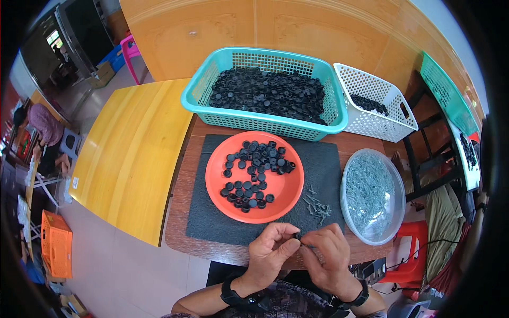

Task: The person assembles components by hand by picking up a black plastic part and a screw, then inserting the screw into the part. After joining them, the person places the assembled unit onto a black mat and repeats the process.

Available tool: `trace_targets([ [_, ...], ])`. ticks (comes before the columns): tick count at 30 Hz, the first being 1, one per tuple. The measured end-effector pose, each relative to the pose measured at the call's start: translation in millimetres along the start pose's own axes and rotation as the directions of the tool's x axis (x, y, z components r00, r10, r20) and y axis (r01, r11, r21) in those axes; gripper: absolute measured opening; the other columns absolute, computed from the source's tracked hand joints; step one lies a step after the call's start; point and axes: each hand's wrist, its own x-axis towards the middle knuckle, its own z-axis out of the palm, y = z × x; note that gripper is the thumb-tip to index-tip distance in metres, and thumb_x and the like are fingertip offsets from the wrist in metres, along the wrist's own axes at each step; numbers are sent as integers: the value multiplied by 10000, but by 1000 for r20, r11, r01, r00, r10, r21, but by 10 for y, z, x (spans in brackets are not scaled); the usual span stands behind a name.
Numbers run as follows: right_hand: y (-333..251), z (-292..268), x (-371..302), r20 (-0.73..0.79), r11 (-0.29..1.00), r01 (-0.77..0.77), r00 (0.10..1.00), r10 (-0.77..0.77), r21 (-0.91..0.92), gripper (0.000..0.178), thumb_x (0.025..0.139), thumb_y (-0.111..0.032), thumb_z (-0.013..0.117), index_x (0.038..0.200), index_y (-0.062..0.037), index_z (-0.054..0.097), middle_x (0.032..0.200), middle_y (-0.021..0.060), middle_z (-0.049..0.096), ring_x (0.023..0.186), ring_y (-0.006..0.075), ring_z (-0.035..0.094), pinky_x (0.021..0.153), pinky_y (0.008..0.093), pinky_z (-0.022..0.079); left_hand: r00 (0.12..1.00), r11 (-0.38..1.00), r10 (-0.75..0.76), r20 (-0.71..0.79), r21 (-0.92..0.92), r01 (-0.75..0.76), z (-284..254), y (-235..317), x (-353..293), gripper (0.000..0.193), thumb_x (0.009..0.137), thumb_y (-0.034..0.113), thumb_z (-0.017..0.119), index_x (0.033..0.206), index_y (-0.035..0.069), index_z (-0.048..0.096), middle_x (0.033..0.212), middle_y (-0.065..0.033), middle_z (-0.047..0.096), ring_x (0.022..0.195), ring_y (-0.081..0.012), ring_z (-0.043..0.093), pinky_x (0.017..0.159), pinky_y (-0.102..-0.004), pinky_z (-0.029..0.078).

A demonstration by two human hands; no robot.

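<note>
My left hand pinches a small round black cap between thumb and fingertips, above the table's front edge. Right against it, my right hand is closed, its fingertips meeting at the cap; whatever they grip is too small and covered to make out. Just beyond the hands lies a small pile of thin grey-green pins on a dark mat. An orange-red round tray on the mat holds many black caps. To the right stands a clear round tub full of similar pins.
A turquoise basket piled with black caps stands at the back, beside a white perforated basket with black pieces. A yellow board adjoins the table on the left. A red stool is at right. Another person sits far left.
</note>
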Motion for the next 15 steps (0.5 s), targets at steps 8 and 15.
trace_targets([
  [8,-46,-45,-43,-125,997,24,992,-14,77,224,626,60,693,829,-5,624,738,91,620,627,242,555,565,331,420,985,937,-165,58,-302,175,-40,102,21,182,847,-1,632,1012,-37,565,876,-98,638,746,-132,625,676,-256,534],
  [15,-42,-95,-37,-193,959,-94,970,149,268,200,642,80,687,813,1,620,722,86,618,585,239,537,533,327,417,979,930,-84,188,-339,144,-103,104,15,270,835,97,698,1023,-43,564,869,-127,647,724,-155,634,640,-274,549],
])
